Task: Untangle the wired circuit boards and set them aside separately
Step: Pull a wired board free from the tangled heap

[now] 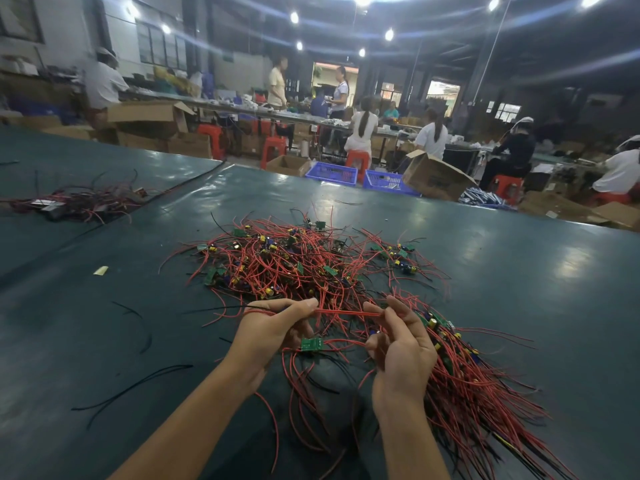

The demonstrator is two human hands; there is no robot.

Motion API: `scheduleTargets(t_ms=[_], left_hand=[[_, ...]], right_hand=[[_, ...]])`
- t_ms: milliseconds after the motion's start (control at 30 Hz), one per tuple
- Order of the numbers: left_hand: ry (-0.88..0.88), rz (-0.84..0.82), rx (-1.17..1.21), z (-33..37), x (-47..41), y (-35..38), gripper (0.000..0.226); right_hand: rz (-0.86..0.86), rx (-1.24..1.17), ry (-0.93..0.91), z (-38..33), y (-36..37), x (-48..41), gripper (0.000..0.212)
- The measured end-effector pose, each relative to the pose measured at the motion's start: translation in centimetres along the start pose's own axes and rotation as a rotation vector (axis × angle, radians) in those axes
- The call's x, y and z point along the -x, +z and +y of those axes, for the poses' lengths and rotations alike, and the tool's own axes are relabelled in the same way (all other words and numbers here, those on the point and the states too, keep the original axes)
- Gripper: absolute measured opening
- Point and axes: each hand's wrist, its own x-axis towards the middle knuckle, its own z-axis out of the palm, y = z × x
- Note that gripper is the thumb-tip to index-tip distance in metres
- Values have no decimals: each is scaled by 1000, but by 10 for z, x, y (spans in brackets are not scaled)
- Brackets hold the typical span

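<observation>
**Two hands, one red wire pulled level between them**

Both hands are raised just above the desk (519, 271), near its close edge.
- The left hand (273, 327) has thumb and fingers pinched together on a red wire (343, 312). A few more wire ends trail out to the left of the grip.
- The right hand (398, 344) has thumb and forefinger clamped on the same wire further along. Its other fingers are loosely curled.
- The wire runs nearly level and taut from one grip to the other.

A small green circuit board (311, 344) hangs just below the left hand, between the two hands. Red leads loop from it down toward the desk. I cannot tell whether the fingers touch the board itself.

The main tangle (304, 265) lies on the desk just beyond the hands. It is mostly red wires with some black ones, and green boards carrying yellow and blue parts are scattered through it.

At near right, beside the right hand, lies a second bundle (467, 375). Its boards sit at the far end and its wires fan roughly one way toward the near right.

Elsewhere on the desk:
- A darker, smaller heap (79, 202) sits at far left, well apart from the rest.
- Loose black wires (138, 386) lie at near left.
- A pale scrap (100, 270) lies left of the tangle.

Past the far edge of the desk are two blue baskets (331, 173) side by side, with an open cardboard box (436, 178) tilted to their right. Red stools (273, 150) stand further back. Several people (362, 133), seated or standing, work there under lit ceiling lamps.
</observation>
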Motion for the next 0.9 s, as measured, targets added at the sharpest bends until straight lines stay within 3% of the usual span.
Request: scheduleTargets(t_ms=[133,333,467,533,600,667,800,900], left_hand=[[-87,-11,231,-1,-2,-1,49],[-19,21,346,-5,-3,1,25],[81,62,227,-6,-4,3,35],[93,49,258,-4,-3,3,36],[43,-1,364,-1,-3,2,38],[-42,-101,452,2,-2,0,42],[-204,-278,462,3,3,2,50],[-289,-359,384,2,8,7,51]], right_hand=[[25,19,13,-2,0,1,19],[-8,30,-45,-3,3,4,19],[-77,-3,-96,-4,3,6,14],[-156,-87,-83,-5,3,8,37],[-203,-151,-26,-7,2,7,64],[-238,-89,24,-5,2,7,71],[-327,210,48,5,8,13,54],[-426,295,104,9,14,20,47]])
